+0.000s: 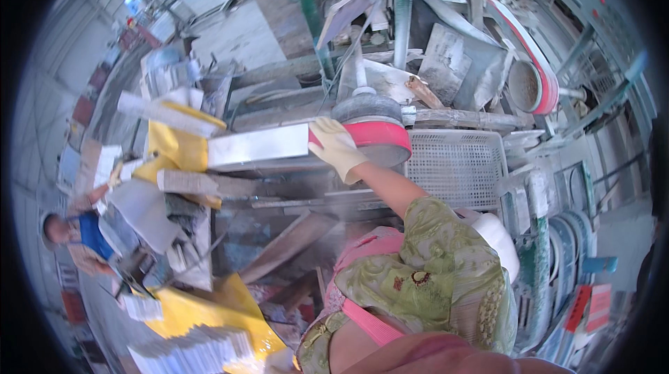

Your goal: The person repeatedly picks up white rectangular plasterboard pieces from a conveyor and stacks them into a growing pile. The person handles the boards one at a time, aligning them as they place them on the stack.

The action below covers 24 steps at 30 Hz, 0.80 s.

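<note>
One gloved right hand (336, 147) sits over the right end of a long white strip (258, 146), right by the red belt (383, 136). Fingers look slightly spread; can't tell if they're gripping. Left hand's out of frame, so can't tell there. White crate (456, 168) sits just right.

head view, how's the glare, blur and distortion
Head view: the white strip at the gloved hand shines brightly; head view, left: wall panels curve along the image's dark edge, the co-worker looks soft; head view overall: pale, hazy.
</note>
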Motion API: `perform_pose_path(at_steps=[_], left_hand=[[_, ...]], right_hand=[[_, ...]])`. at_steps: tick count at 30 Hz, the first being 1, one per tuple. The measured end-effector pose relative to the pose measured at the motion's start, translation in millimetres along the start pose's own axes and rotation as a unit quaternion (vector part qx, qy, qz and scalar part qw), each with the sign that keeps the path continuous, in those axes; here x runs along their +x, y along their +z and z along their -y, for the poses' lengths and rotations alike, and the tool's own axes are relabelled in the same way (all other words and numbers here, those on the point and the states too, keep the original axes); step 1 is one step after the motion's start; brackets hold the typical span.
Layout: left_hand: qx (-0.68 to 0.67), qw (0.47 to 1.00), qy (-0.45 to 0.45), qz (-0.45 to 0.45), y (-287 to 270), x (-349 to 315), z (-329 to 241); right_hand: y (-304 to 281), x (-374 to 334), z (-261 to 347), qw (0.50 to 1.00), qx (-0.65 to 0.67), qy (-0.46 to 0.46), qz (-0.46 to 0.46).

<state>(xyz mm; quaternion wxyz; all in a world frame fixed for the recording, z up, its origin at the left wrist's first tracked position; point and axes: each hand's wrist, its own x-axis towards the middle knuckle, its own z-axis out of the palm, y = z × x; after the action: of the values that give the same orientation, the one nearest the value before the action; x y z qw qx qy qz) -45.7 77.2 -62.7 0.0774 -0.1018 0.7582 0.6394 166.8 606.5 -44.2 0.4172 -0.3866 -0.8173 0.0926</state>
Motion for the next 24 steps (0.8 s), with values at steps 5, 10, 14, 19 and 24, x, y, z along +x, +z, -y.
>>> perform_pose_path(at_steps=[5, 10, 14, 19, 24], left_hand=[[0.028, 0.999, 0.004, 0.031, 31, 14, -9], [0.047, 0.997, 0.013, 0.060, 55, 21, -14], [0.059, 0.995, 0.021, 0.076, 66, 21, -22], [0.066, 0.993, 0.029, 0.096, 75, 21, -29], [0.074, 0.992, 0.028, 0.097, 76, 21, -28]], right_hand=[[5, -20, -46, 0.980, -0.091, 0.068, 0.160], [24, -33, -59, 0.985, -0.098, 0.062, 0.129], [23, -35, -63, 0.992, -0.091, 0.046, 0.075], [17, -35, -67, 0.990, -0.068, 0.059, 0.107], [18, -35, -68, 0.986, -0.070, 0.081, 0.126]])
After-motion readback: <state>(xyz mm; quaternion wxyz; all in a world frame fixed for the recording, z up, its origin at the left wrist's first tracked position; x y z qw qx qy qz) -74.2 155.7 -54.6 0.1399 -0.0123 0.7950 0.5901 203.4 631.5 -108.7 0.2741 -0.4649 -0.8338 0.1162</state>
